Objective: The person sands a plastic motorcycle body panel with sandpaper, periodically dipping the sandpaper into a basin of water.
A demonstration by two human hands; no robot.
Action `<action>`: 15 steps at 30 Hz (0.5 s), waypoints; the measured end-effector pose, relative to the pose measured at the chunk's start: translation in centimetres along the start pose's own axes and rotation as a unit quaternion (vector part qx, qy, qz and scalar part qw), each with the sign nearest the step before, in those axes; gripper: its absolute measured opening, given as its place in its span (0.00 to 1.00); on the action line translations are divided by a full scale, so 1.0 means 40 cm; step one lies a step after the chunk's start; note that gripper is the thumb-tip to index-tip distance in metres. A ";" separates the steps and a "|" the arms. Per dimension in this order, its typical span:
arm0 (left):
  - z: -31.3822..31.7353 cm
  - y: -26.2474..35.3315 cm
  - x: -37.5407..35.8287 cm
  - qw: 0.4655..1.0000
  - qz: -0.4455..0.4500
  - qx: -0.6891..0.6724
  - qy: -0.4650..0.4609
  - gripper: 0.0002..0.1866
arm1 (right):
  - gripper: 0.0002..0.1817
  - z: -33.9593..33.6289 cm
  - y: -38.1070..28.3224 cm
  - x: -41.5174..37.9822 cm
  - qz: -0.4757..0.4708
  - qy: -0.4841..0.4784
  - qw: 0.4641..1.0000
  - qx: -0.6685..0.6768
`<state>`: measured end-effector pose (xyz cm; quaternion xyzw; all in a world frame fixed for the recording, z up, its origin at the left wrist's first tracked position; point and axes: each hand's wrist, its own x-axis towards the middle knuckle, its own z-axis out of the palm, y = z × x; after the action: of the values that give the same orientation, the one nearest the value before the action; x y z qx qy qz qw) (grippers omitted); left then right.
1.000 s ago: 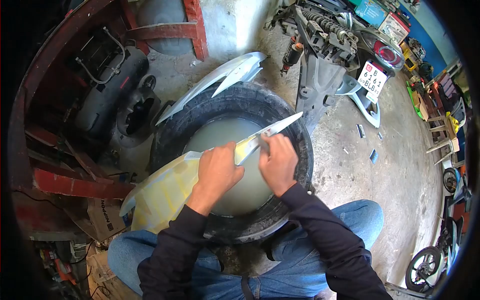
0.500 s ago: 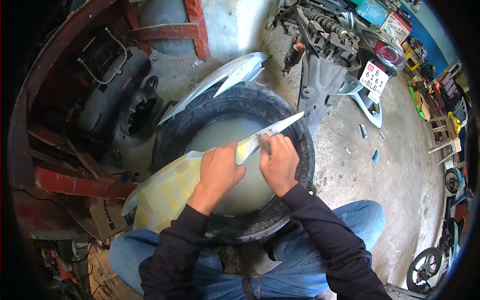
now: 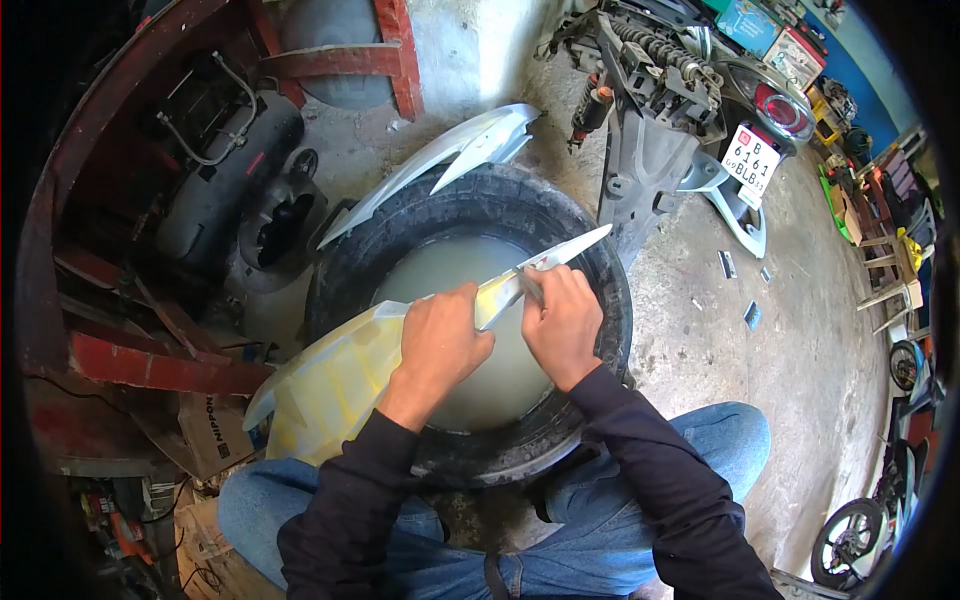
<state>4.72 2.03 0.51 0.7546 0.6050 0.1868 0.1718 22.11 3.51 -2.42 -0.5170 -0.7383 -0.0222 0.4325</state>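
Note:
A long motorcycle body panel (image 3: pixel 335 375), sanded to yellow and grey patches with a pale pointed tip, lies slantwise over a black rubber tub (image 3: pixel 345 255) made like a tyre. Cloudy water (image 3: pixel 450 265) fills the tub below it. My left hand (image 3: pixel 440 340) is closed over the panel's middle, fingers curled round its far edge. Nearer the tip, my right hand (image 3: pixel 562 325) pinches a small grey sheet (image 3: pixel 532 288), seemingly sandpaper, against the panel's edge. Most of that sheet is hidden by the fingers.
Another silver panel (image 3: pixel 430 165) rests on the tub's far rim. A stripped motorcycle rear (image 3: pixel 650 150) with a number plate (image 3: pixel 750 160) stands beyond, right. An air compressor (image 3: pixel 225 170) sits under a red frame (image 3: pixel 170 362) at left. Small blue scraps (image 3: pixel 752 314) lie on the floor.
My right hand has shifted very slightly along the panel's edge with the grey sheet. My left hand keeps its hold, and the panel lies almost as before.

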 end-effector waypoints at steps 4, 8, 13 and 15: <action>-0.007 -0.005 0.011 1.000 -0.010 0.007 -0.009 0.21 | 0.14 -0.024 -0.046 -0.020 -0.045 -0.077 0.996 0.009; -0.006 -0.001 0.012 0.999 -0.016 0.010 -0.032 0.28 | 0.17 0.004 0.017 -0.002 -0.014 0.003 1.000 -0.022; -0.010 -0.001 0.013 1.000 -0.005 0.010 0.009 0.15 | 0.13 -0.016 -0.028 -0.013 -0.033 -0.076 0.996 0.026; -0.006 -0.003 0.007 1.000 -0.005 0.011 0.006 0.16 | 0.15 -0.002 0.016 0.011 0.007 0.005 1.000 -0.003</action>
<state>4.55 2.33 0.69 0.7525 0.6116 0.1842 0.1604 22.62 4.10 -2.35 -0.5233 -0.7327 -0.0242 0.4345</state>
